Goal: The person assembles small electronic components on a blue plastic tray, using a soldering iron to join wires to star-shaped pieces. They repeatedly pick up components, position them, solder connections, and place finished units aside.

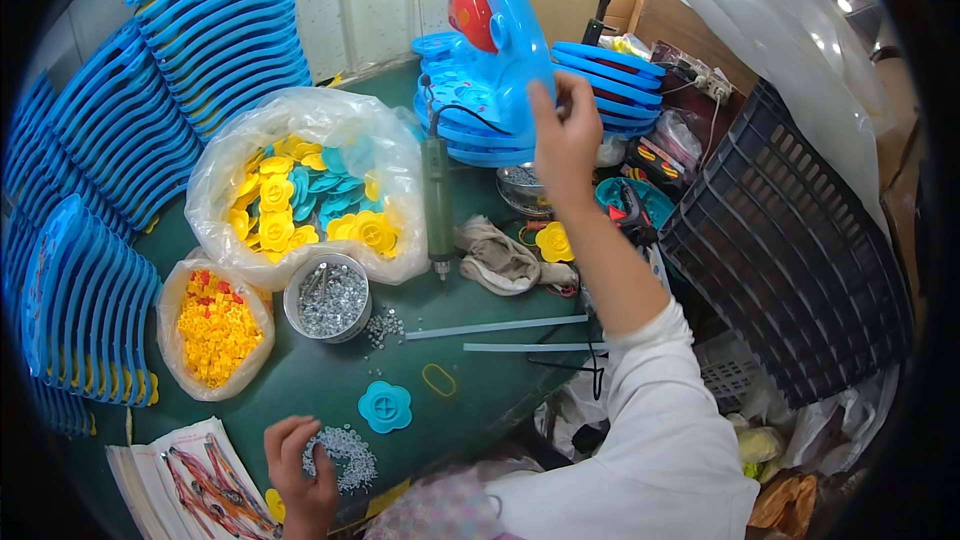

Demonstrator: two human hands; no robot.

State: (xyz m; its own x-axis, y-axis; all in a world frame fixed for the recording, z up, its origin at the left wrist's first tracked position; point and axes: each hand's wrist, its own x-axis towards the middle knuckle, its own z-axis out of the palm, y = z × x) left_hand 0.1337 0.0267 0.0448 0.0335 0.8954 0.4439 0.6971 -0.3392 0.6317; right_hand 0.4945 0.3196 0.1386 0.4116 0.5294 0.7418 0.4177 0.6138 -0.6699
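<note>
My right hand (570, 135) reaches to the back of the table and grips the edge of a blue plastic panel (530, 50) with a round red part on it. The panel is held tilted upright above a stack of similar blue panels (480, 135). At the near edge my left hand (302, 470) is half curled, thumb apart from the fingers, with nothing visible in it. It is beside a pile of small grey metal pieces (345, 458). A blue flower-shaped plastic part (385, 407) lies just beyond. A green electric screwdriver (437, 205) hangs tip down near the middle.
Tall stacks of blue panels (215, 40) line the left. Bags hold yellow and teal flower parts (275, 195) and small yellow pieces (215, 330). A metal bowl (328, 298) contains small hardware. Two pale strips (495, 327) lie mid-table. A black crate (790, 240) leans at right.
</note>
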